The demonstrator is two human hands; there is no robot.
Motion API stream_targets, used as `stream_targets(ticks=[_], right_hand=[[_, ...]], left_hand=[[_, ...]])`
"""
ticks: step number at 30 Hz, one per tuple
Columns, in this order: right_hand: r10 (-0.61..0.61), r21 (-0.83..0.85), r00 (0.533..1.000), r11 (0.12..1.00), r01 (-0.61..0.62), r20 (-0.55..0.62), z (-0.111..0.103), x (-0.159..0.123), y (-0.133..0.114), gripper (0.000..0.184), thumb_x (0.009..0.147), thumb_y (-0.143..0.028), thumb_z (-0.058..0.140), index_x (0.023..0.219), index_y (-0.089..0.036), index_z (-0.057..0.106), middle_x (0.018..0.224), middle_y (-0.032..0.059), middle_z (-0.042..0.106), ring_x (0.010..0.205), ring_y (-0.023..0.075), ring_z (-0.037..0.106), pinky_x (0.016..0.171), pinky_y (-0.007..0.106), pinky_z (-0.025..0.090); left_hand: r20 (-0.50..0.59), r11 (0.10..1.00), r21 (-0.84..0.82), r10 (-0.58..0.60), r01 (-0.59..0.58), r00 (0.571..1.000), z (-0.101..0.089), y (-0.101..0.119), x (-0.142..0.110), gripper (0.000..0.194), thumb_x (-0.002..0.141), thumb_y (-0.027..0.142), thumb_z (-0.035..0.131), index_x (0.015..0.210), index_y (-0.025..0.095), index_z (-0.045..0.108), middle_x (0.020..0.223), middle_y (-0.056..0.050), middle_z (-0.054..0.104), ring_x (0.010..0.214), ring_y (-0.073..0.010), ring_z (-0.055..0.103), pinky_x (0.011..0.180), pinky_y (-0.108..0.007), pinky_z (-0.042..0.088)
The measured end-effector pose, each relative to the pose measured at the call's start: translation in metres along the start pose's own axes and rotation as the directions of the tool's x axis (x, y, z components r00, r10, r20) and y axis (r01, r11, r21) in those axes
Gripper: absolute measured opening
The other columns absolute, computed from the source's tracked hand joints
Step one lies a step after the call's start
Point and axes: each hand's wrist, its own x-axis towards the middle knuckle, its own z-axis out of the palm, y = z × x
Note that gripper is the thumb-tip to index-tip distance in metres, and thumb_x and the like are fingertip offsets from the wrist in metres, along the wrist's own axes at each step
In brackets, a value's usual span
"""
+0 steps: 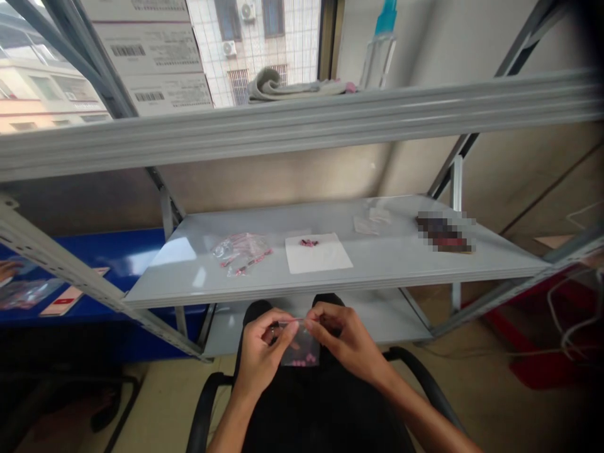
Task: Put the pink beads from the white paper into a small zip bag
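My left hand (pixel 267 352) and my right hand (pixel 342 336) pinch the top edge of a small clear plastic bag (pixel 301 349) above my lap. Several small pink pieces (pixel 302 360) lie at the bottom of the bag. Ahead of my hands, a grey metal shelf (pixel 406 245) holds a white paper sheet (pixel 318 253) with a few small pink pieces (pixel 309 243) on it. To its left lies a heap of clear bags with pink contents (pixel 241 253).
A grey shelf beam (pixel 302 119) crosses overhead, and a slanted upright (pixel 61 270) stands left. A blurred package (pixel 443 231) and pale sachets (pixel 372 220) lie on the shelf. A co-worker's hand (pixel 7 270) rests at a blue table (pixel 117 251). Chair armrests (pixel 419 377) flank me.
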Motion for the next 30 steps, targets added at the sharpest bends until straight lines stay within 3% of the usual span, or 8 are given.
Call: stream_targets(ticks=[8,17,25,30], right_hand=[[-0.033,-0.064,0.999,0.997,0.033,-0.006,-0.001,0.001,0.001,0.032,0.100,-0.044,0.058,0.088,-0.017,0.071,0.074,0.0017,0.062,0.066,0.0135,0.052,0.061,0.026,0.039],[0.083,0.084,0.996,0.993,-0.082,-0.016,-0.001,0.004,0.010,0.034,0.094,-0.050,0.065,0.088,-0.016,0.072,0.076,0.0031,0.065,0.068,0.0149,0.055,0.061,0.026,0.041],[-0.065,-0.079,0.998,0.995,0.063,-0.017,-0.001,0.000,-0.001,0.029,0.097,-0.042,0.063,0.086,-0.017,0.073,0.070,0.0005,0.061,0.062,0.0124,0.049,0.059,0.026,0.036],[0.002,-0.009,1.000,1.000,-0.002,0.001,0.000,0.000,0.003,0.028,0.095,-0.044,0.066,0.088,-0.018,0.074,0.076,0.0023,0.068,0.068,0.0144,0.057,0.061,0.025,0.040]], left_hand=[[0.028,0.999,0.039,-0.003,0.002,1.000,0.002,-0.003,0.001,0.021,0.092,0.034,0.070,0.086,0.013,0.070,0.081,-0.003,0.064,0.069,-0.0140,0.062,0.064,-0.022,0.052],[-0.049,1.000,0.010,-0.023,0.024,0.999,-0.003,-0.006,0.002,0.020,0.091,0.036,0.070,0.087,0.017,0.069,0.082,-0.001,0.061,0.071,-0.0137,0.061,0.065,-0.022,0.052],[0.054,0.997,0.070,-0.025,0.021,0.998,-0.004,-0.002,0.002,0.017,0.088,0.033,0.075,0.086,0.016,0.074,0.082,-0.004,0.067,0.074,-0.0157,0.064,0.066,-0.022,0.051],[0.005,0.997,0.070,0.013,-0.013,1.000,-0.004,-0.004,0.003,0.018,0.088,0.033,0.075,0.082,0.015,0.074,0.080,-0.004,0.068,0.072,-0.0158,0.064,0.066,-0.023,0.052]])
